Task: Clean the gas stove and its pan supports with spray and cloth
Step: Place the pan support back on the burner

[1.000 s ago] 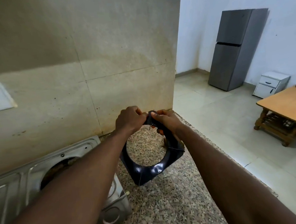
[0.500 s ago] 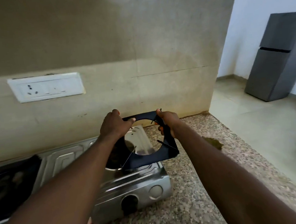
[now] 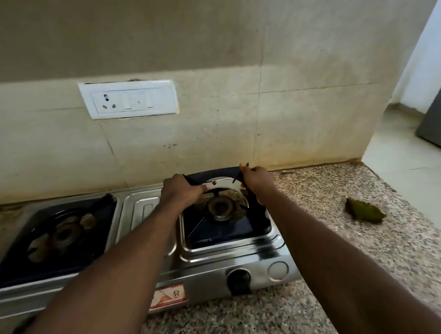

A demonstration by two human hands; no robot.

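Both hands are clamped on the support (image 3: 225, 233). The left hand (image 3: 181, 194) curls over its far left corner, and the right hand (image 3: 259, 186) pinches the far right corner, where a thin prong sticks up past the knuckles. The support is a dark square frame with a round hole. It lies over the right half of the stove (image 3: 210, 272), with its near edge down in the steel recess and its far edge, at the hands, seemingly a little raised (whether it sits flat all round I cannot tell). Directly below the grip, through the hole, the burner (image 3: 219, 207) shows a brown crust around it. The nearest risk is to the fingers: if the far edge drops while they are hooked under it, they get nipped between frame and steel. A skewed drop could also leave the frame rocking, with a prong caught on the burner. Nearer the person than the grip, on the front panel, is the knob (image 3: 238, 279), and a lowered forearm could brush it and turn the gas. Left of the grip the other support (image 3: 54, 242) lies in its own recess, its burner looking just as crusted, so I judge the cleaning is far from done. Well to the right of the right hand, a green cloth (image 3: 363, 211) lies crumpled on the counter (image 3: 329, 250), out of easy reach. Above and behind the left hand is a socket (image 3: 129, 99), and stray spray could wet it.
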